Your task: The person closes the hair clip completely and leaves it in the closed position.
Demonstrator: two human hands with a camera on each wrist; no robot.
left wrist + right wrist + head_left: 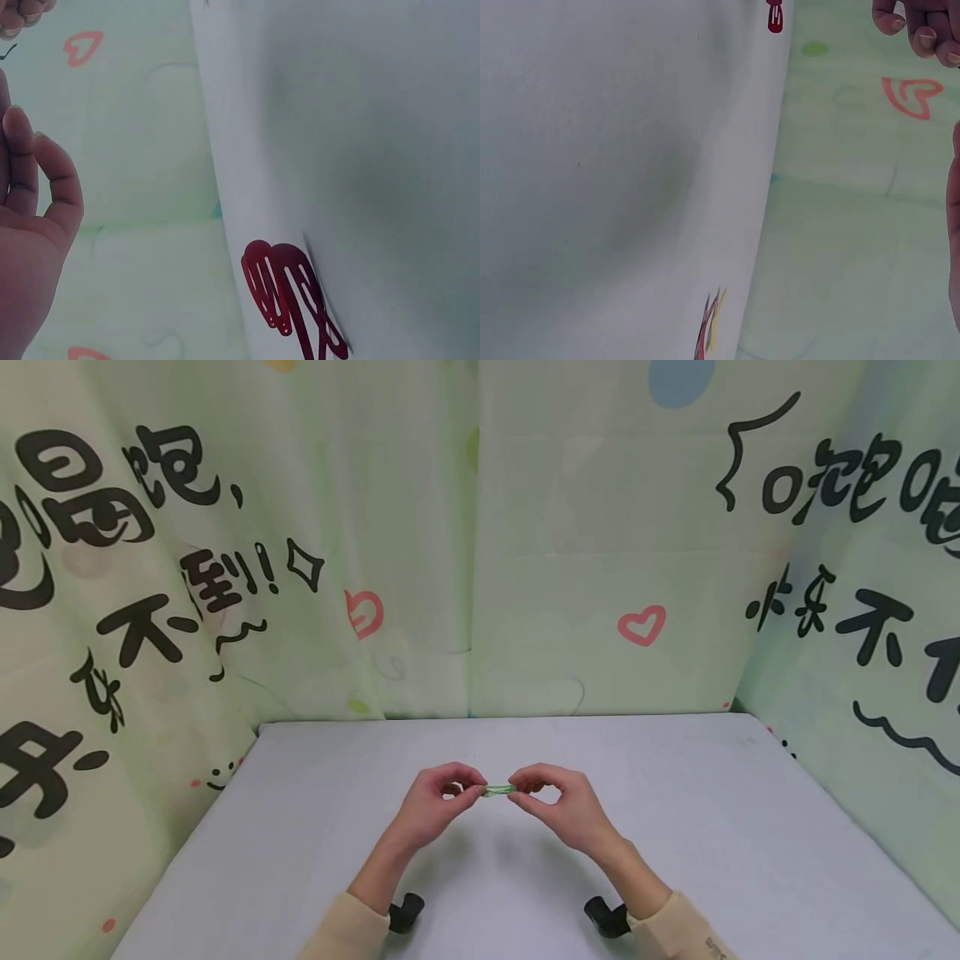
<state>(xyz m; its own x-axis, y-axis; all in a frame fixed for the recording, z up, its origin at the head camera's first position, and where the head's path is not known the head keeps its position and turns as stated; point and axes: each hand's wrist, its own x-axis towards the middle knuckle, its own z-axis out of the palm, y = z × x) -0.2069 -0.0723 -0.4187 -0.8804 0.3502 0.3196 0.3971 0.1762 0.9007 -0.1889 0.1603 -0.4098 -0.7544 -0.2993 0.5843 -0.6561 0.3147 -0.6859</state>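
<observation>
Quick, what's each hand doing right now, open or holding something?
Left hand: pinching one end of a small green thing.
Right hand: pinching its other end.

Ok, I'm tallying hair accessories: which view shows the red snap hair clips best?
Left wrist: the red snap hair clips look largest there, slots distinct, one cropped below. Right wrist catches only a small red clip end at the top edge; head shows none.

We saw strands (498,791) between left hand (438,802) and right hand (567,807), above table (498,902); curtain (540,527) hung behind and at both sides. In left wrist view, hair clips (283,253) lay on table.
</observation>
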